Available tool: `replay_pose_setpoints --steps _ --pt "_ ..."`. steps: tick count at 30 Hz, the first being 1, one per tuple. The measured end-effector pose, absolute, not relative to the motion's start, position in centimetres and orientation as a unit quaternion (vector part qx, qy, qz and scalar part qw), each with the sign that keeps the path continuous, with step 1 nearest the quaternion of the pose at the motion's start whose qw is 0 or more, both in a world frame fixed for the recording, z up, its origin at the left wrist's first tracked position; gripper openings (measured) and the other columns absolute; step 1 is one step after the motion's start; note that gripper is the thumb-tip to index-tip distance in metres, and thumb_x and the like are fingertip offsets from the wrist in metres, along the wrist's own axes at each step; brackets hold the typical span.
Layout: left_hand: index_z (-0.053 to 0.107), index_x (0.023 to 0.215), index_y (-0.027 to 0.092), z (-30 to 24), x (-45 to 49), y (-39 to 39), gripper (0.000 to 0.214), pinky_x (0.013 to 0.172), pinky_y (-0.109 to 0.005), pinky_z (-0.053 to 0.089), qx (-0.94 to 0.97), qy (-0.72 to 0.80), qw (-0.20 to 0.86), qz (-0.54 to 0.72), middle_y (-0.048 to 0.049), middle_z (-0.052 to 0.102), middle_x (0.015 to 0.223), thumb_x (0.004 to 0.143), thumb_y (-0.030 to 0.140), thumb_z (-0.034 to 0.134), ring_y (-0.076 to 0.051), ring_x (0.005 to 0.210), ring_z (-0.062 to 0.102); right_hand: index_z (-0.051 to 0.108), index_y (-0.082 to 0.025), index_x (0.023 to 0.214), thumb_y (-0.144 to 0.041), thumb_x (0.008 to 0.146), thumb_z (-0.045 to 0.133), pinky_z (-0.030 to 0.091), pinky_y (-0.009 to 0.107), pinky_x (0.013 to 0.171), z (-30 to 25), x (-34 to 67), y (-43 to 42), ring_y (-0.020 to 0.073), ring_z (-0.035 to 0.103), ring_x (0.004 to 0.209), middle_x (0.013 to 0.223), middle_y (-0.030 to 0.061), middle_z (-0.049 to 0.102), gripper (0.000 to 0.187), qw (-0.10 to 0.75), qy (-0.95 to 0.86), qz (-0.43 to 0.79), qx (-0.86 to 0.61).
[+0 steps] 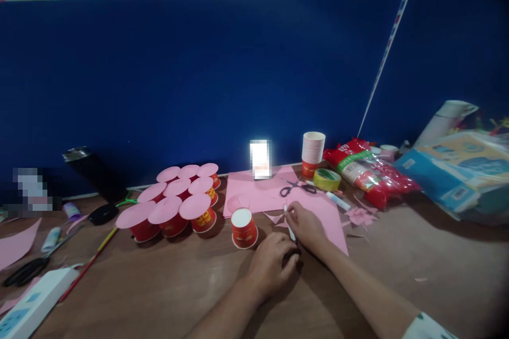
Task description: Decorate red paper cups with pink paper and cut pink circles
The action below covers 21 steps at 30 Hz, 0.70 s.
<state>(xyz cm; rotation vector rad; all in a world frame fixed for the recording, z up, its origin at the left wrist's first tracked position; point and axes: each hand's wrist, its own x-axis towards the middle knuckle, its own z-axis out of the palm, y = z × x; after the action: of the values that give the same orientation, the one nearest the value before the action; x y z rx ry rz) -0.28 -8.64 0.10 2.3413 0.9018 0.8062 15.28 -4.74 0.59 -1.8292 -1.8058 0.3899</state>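
My right hand (305, 226) is closed around a white pen (289, 225), its tip on the edge of a pink paper sheet (318, 209). My left hand (273, 264) rests on the wooden table just left of it, fingers curled; what they hold, if anything, is hidden. An upturned red paper cup (244, 228) stands right beside my left hand. Black scissors (295, 187) lie on the pink sheet behind my right hand.
Several red cups capped with pink discs (175, 206) cluster at left. A cup stack (313, 152), yellow-green tape (326, 179), glue stick (338, 201) and a red cup packet (368, 172) sit behind. Another scissors (27, 270) and power strip (34, 302) lie far left. Blue partition behind.
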Motion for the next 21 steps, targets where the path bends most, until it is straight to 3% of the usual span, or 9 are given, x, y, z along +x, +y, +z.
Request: replay_pose_setpoints --steps 7,21 --pt "0.066 0.093 0.02 -0.06 -0.32 -8.7 0.015 0.08 -0.031 0.045 0.852 0.337 0.259 0.305 -0.0058 0.063 0.095 0.082 0.019 0.054 -0.019 0.09 0.055 0.051 -0.02 0.107 -0.032 0.091 0.043 0.034 0.024 0.058 0.35 15.28 -4.67 0.0199 0.066 0.075 0.085 0.0049 0.072 0.021 0.265 -0.673 0.144 -0.676" --pt "0.065 0.093 0.019 0.33 -0.33 -8.74 0.017 0.081 -0.033 0.045 0.843 0.347 0.276 0.303 -0.0069 0.062 0.098 0.081 0.017 0.055 -0.02 0.092 0.054 0.05 -0.021 0.108 -0.033 0.092 0.041 0.038 0.025 0.061 -0.04 15.42 -4.57 0.0203 0.068 0.078 0.083 0.0045 0.072 0.022 0.266 -0.678 0.149 -0.669"
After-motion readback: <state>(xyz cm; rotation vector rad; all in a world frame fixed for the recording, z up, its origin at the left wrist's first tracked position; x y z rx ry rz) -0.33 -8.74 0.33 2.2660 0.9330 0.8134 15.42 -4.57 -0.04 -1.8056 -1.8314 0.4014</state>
